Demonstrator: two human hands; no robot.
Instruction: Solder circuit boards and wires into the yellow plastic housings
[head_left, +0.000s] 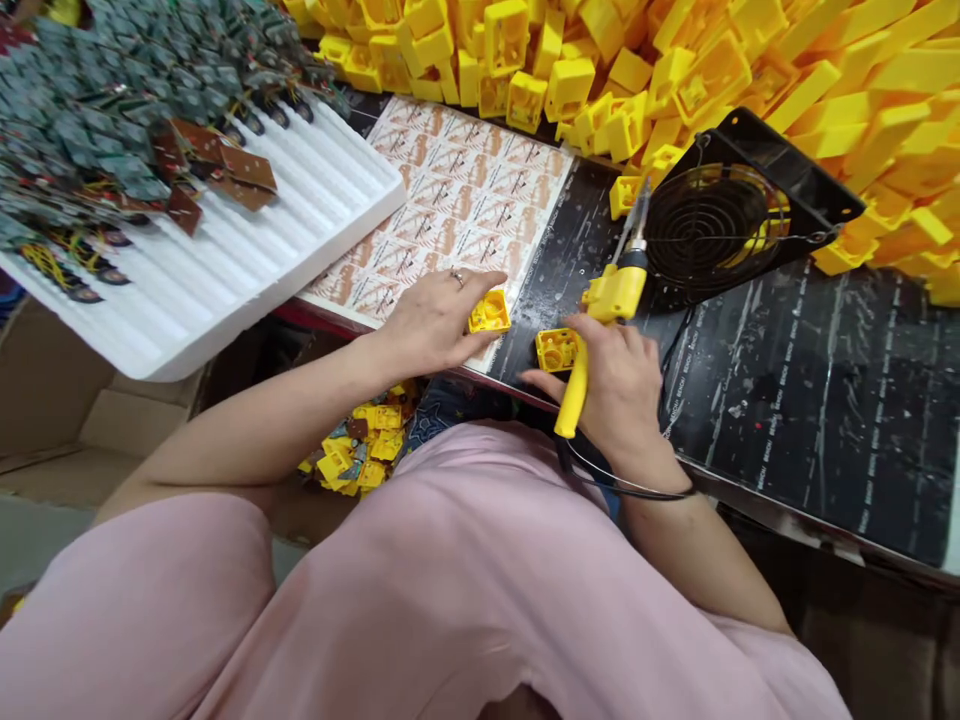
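My left hand (439, 318) is closed round a small yellow plastic housing (490, 312), its hollow side facing up, at the edge of the printed sheet. My right hand (619, 375) is wrapped round a yellow soldering gun (613, 292), whose metal tip points away from me toward the black fan. Beside the right thumb and fingers lies a second yellow housing (556, 350), open side up on the black table; whether the fingers touch it I cannot tell. The gun's handle hides part of this housing.
A black fan (705, 225) with a wire guard stands behind the gun. Yellow housings (506, 40) are heaped along the back. At the left, a white foam tray (300, 210) carries many wired circuit boards (105, 130). Below the table edge sits a box with yellow parts (367, 445).
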